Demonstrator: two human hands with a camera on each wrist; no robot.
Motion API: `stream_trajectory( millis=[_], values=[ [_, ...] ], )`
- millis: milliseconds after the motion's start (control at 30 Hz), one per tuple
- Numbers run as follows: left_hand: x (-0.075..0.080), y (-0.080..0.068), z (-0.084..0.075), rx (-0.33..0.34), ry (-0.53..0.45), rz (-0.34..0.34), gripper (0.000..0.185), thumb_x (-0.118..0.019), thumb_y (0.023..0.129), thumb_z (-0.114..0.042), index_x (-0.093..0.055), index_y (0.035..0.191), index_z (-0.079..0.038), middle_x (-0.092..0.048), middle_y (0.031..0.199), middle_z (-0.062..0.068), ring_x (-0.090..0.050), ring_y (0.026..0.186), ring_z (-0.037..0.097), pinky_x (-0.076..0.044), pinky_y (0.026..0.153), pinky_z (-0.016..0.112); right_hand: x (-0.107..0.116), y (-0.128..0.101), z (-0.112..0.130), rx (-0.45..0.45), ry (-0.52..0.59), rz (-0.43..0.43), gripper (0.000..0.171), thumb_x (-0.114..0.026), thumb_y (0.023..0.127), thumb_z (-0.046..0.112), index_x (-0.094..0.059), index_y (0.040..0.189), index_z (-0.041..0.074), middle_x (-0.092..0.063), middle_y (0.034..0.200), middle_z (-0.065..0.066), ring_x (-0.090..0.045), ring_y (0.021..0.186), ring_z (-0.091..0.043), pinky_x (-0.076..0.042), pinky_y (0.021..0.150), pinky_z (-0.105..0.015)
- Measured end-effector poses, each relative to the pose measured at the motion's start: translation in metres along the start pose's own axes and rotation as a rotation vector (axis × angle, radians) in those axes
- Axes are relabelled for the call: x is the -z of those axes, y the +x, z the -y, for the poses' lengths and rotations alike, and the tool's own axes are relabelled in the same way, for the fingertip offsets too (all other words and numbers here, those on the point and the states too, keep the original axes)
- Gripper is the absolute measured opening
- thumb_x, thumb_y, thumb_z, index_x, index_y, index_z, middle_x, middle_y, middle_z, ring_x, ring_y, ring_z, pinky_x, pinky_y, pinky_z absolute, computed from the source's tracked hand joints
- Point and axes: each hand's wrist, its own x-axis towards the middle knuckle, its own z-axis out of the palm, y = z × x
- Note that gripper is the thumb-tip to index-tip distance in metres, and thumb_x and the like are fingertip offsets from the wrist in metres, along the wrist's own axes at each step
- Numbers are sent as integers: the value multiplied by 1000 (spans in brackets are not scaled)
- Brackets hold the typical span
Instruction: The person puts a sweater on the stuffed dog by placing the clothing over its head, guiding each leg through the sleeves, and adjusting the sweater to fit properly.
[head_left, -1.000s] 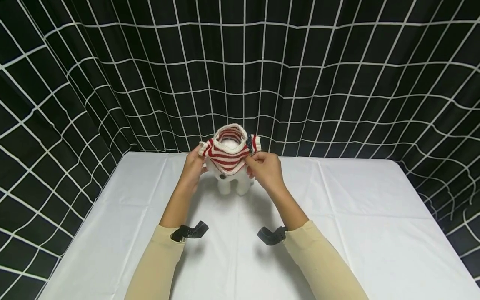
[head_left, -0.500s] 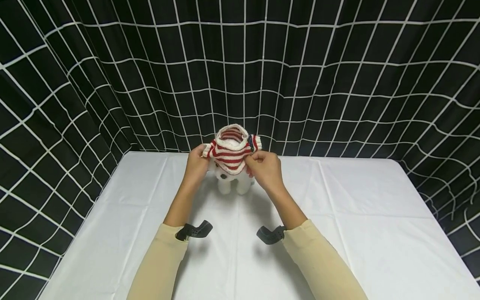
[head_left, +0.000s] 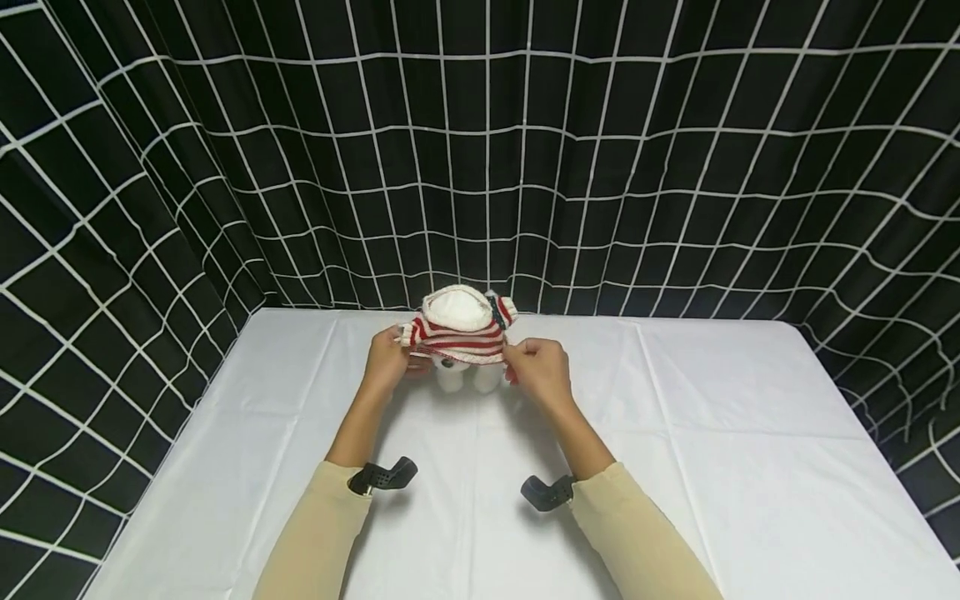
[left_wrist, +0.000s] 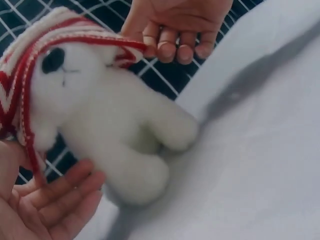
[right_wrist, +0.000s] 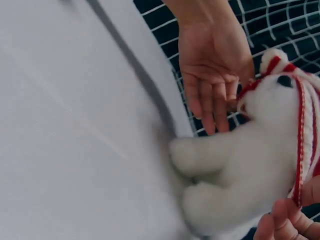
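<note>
Sweater [head_left: 457, 337] hem (over plush bear [head_left: 461, 375]) pinched by left hand [head_left: 388, 362] and right hand [head_left: 538, 371], near table's [head_left: 712, 433] far edge.

One white plush bear [head_left: 459, 377], one striped sweater [head_left: 457, 335] (red and white), two hands, one table [head_left: 720, 450].

Bright, even light from above fills the head view; the white surface [head_left: 675, 433] is nearly washed out, with soft grey shadows under the forearms. The grid backdrop [head_left: 675, 167] bows strongly toward the edges. Both wrist views are soft and blurred, the toy [left_wrist: 115, 135] hazy, the cloth overexposed.
</note>
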Motion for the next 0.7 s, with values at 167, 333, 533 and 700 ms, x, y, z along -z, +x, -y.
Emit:
stream_trajectory(
  millis=[167,333,533,700],
  values=[
    [1,-2,10,85,-62,71,37,-47,107,-23,-61,123,8,-74,86,13,-75,74,22,-61,75,45,-3,-2,-8,-20,0,19,29,-64,92,21,-70,73,-1,-65,58,-5,-59,54,-16,-45,55,-25],
    [-1,-14,6,147,-255,174,49,-36,110,-32,-57,127,8,-73,87,13,-75,78,24,-58,83,50,2,-13,-4,170,-148,-124,22,-63,93,23,-74,88,5,-70,71,-4,-64,61,-19,-47,57,-32],
    [-10,-29,1,134,-403,226,49,-33,112,-30,-50,132,11,-72,90,10,-74,83,20,-60,82,40,4,-32,12,794,-301,-288,12,-75,87,13,-73,97,6,-72,94,-5,-66,87,-25,-55,68,-39],
    [-25,-40,4,140,-447,241,40,-37,110,-20,-51,132,10,-73,89,8,-75,83,17,-60,83,37,3,-37,21,989,-452,-219,23,-84,83,17,-73,101,6,-69,102,-5,-63,101,-25,-53,81,-41]
  ],
)
